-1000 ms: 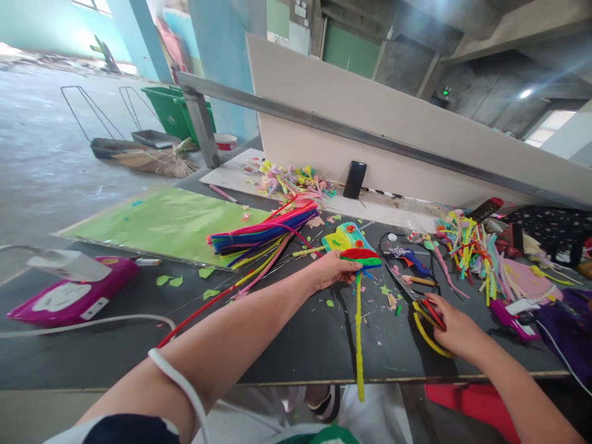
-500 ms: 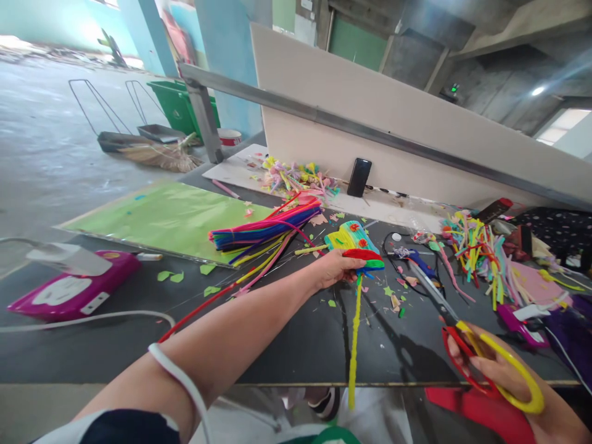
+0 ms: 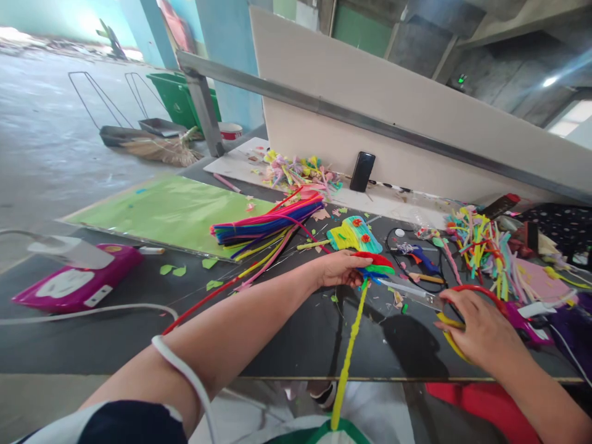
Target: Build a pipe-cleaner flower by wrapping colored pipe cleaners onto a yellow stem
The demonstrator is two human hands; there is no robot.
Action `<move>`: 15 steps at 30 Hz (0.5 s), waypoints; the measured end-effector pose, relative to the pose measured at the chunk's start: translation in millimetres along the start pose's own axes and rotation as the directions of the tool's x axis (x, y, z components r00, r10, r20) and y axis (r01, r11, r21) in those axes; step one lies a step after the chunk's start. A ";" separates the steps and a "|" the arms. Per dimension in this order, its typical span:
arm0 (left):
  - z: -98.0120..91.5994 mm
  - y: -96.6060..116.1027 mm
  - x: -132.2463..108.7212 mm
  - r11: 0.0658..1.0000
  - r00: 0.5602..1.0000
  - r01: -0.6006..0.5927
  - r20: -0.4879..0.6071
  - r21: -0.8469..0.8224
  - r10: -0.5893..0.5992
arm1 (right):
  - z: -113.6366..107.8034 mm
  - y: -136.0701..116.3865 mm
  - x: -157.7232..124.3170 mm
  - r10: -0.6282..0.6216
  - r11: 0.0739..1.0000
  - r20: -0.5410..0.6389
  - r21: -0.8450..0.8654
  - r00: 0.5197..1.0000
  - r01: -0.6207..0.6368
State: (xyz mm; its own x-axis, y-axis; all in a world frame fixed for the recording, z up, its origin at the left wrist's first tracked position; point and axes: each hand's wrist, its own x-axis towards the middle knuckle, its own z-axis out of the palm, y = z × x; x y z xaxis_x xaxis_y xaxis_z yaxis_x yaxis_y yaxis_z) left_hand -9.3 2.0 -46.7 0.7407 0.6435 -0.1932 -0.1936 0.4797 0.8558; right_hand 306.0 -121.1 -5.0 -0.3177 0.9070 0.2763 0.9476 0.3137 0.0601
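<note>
Pipe-cleaner flower (image 3: 377, 262) is pinched in the left hand (image 3: 340, 271), scissors (image 3: 411, 291) are gripped in the curled right hand (image 3: 481, 333), seemingly nothing cut yet.

Left hand (image 3: 340, 269), right hand (image 3: 481, 330): bare up the forearms. Navy sleeve (image 3: 124, 425), white trim, at 7 o'clock; white cord (image 3: 185, 376) across the arm beside it.

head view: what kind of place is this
Likely a craft workbench in a concrete hall: a bundle of coloured pipe cleaners and a glue gun on the table, scissors in the right hand, a pipe-cleaner piece in the left hand.
</note>
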 end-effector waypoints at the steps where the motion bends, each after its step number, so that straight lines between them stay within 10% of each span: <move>1: 0.2 0.2 0.1 1.000 1.000 0.008 -0.001 -0.004 -0.008 | -1.0 1.4 3.5 -0.046 0.996 -0.020 -0.081 0.999 0.045; 15: 7.0 -12.1 5.6 0.989 0.987 0.148 0.060 0.007 -0.149 | 4.8 32.9 -1.5 -0.234 0.970 0.056 -0.051 0.971 0.237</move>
State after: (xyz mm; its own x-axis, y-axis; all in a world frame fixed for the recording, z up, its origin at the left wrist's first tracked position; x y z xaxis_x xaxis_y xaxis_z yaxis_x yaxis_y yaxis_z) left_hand 1.7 -4.5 -54.8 0.7987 0.5279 -0.2889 -0.0771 0.5658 0.8209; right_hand 337.5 -110.8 -8.0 -0.5321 0.8227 0.2003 0.8457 0.5050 0.1726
